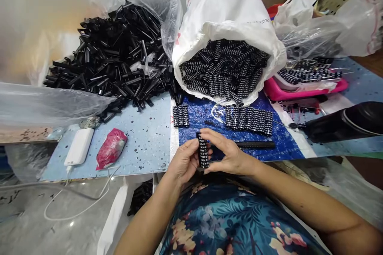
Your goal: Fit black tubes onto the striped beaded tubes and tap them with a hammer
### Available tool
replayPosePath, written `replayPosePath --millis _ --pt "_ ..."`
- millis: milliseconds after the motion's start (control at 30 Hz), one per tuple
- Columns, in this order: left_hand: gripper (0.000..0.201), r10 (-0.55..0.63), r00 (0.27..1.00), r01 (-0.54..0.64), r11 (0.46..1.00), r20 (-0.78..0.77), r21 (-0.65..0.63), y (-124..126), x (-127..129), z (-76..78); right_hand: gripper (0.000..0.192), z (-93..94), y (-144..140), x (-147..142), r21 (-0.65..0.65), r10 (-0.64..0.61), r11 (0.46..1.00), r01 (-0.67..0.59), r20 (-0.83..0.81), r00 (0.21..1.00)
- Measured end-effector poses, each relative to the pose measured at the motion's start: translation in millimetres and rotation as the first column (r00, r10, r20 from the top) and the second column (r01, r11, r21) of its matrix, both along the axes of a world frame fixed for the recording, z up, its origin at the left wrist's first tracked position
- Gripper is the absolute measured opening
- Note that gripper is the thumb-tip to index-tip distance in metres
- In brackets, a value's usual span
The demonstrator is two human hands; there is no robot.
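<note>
Between my two hands, close to the table's front edge, is a black cylinder with rows of white numbers (203,151), held upright in the view. My left hand (186,159) grips its left side with the thumb near the top. My right hand (229,153) reaches over from the right, its fingers at the top end and its thumb at the bottom end. Just beyond lie a row of similar numbered cylinders (249,120) on the right and a few more (180,116) on the left. A long black bar (255,144) lies right of my right hand.
A white sack (229,0) spills numbered cylinders at the back. Black plastic parts (116,59) are heaped on the left. A pink tray (308,91) and black bottle (347,121) stand right. A white power bank (79,146) and red bundle (111,148) lie front left.
</note>
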State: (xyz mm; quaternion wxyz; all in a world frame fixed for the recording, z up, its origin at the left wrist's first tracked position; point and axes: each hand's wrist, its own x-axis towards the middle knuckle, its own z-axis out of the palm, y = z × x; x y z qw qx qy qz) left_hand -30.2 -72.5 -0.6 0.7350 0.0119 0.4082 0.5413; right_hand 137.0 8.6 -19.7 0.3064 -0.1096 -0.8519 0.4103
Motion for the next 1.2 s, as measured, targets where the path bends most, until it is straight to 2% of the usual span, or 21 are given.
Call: replayPosePath --millis 67,167,233,267,300,333,400,467,500,533,567,633,733,833,967,1000,1067,1133,1200 --pt "0.054 -0.01 1.0 0.01 1.0 -0.008 -0.024 1 3 -0.9 0.098 -2.1 -3 0 0.009 -0.027 1.0 0.027 0.004 1.0" --pt "0.057 -0.001 0.996 -0.003 0.999 -0.085 -0.045 3 6 -3.7 0.105 -1.4 -4 8 0.09 -0.063 0.994 0.059 0.041 0.997" --pt "0.054 0.043 0.971 -0.046 0.999 -0.235 -0.005 2 2 -9.2 0.102 -1.2 -2 25 0.171 -0.135 0.979 0.11 0.146 0.98" --pt "0.05 0.076 0.936 -0.066 0.997 -0.343 0.041 1 -2 -13.1 0.092 -2.0 0 35 0.231 -0.206 0.961 0.156 0.211 0.956" --pt "0.045 0.113 0.877 -0.074 0.992 -0.468 0.1 0 -7 -17.4 0.075 -3.5 1 47 0.295 -0.289 0.933 0.205 0.277 0.916" --pt "0.04 0.138 0.787 -0.054 0.986 -0.602 0.156 -1 -13 -21.8 0.052 -5.4 3 58 0.368 -0.37 0.897 0.244 0.324 0.871" --pt "0.027 0.139 0.522 0.061 0.978 -0.842 0.199 -1 -26 -28.9 0.022 -8.2 4 75 0.463 -0.464 0.846 0.263 0.399 0.791" --pt "0.017 0.099 0.236 0.185 0.972 -0.967 0.144 2 -38 -32.2 0.015 -6.5 2 79 0.485 -0.482 0.835 0.259 0.418 0.77" --pt "0.015 0.066 0.136 0.232 0.968 -0.989 0.096 4 -43 -32.7 0.015 -3.7 0 77 0.472 -0.475 0.84 0.267 0.401 0.784" --pt "0.014 0.018 0.081 0.27 0.962 -0.997 0.039 8 -47 -32.6 0.016 0.0 -2 72 0.451 -0.467 0.845 0.286 0.363 0.806" --pt "0.016 -0.043 0.065 0.303 0.953 -0.997 -0.021 11 -50 -32.5 0.019 4.0 -3 66 0.423 -0.457 0.852 0.309 0.312 0.833" --pt "0.024 -0.183 0.096 0.368 0.92 -0.978 -0.136 17 -54 -32.7 0.023 10.7 -4 52 0.367 -0.436 0.866 0.339 0.224 0.872" --pt "0.034 -0.293 0.138 0.418 0.883 -0.946 -0.212 24 -59 -35.1 0.021 14.1 1 35 0.409 -0.422 0.868 0.282 0.307 0.853" --pt "0.038 -0.316 0.116 0.44 0.866 -0.942 -0.237 29 -64 -36.8 0.023 15.1 4 27 0.451 -0.395 0.872 0.189 0.422 0.816" --pt "0.04 -0.329 0.133 0.499 0.837 -0.935 -0.224 35 -70 -36.8 0.022 17.9 -2 22 0.372 -0.224 0.918 0.135 0.206 0.953" --pt "0.041 -0.341 0.142 0.507 0.831 -0.929 -0.227 37 -70 -37.0 0.022 17.2 -5 21 0.382 -0.187 0.918 0.104 0.188 0.964" --pt "0.043 -0.365 0.14 0.513 0.822 -0.92 -0.248 41 -68 -37.8 0.022 13.3 -11 19 0.447 -0.16 0.894 0.022 0.274 0.948" --pt "0.042 -0.355 0.096 0.504 0.823 -0.93 -0.262 44 -63 -37.8 0.022 7.2 -14 20 0.503 -0.177 0.863 -0.047 0.388 0.905" --pt "0.037 -0.319 0.03 0.49 0.831 -0.947 -0.264 43 -61 -33.7 0.02 1.0 -12 27 0.511 -0.192 0.859 -0.035 0.383 0.904"
